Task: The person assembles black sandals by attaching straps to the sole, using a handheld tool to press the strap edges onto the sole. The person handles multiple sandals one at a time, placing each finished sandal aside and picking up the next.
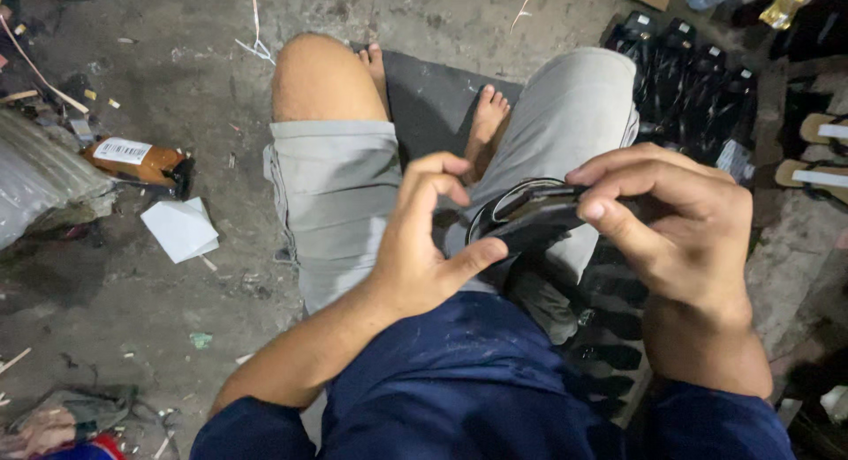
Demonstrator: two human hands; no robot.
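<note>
1. Item: black sandal strap (pixel 530 208), a curved, thin band with a pale edge line, held at centre frame above my lap, over my grey shorts (pixel 340 195).
2. Handling, as I judge it: light, soft and bendable, probably rubbery; little risk of breakage, though it may flex or twist out of line. Best taken by pinching the edges near the ends, not the middle of the curve.
3. My right hand (pixel 685 226), centre right: fingers curled narrow, thumb and forefinger pinched onto the strap's right end.
4. My left hand (pixel 424 239), centre: fingers hooked and part open, thumb pointing toward the strap's left end; whether it touches, I cannot tell.
5. Surroundings: row of black sandals (pixel 689 80), upper right; white paper (pixel 181 229) and brown box (pixel 137 160), left, on the concrete floor (pixel 177 71).
</note>
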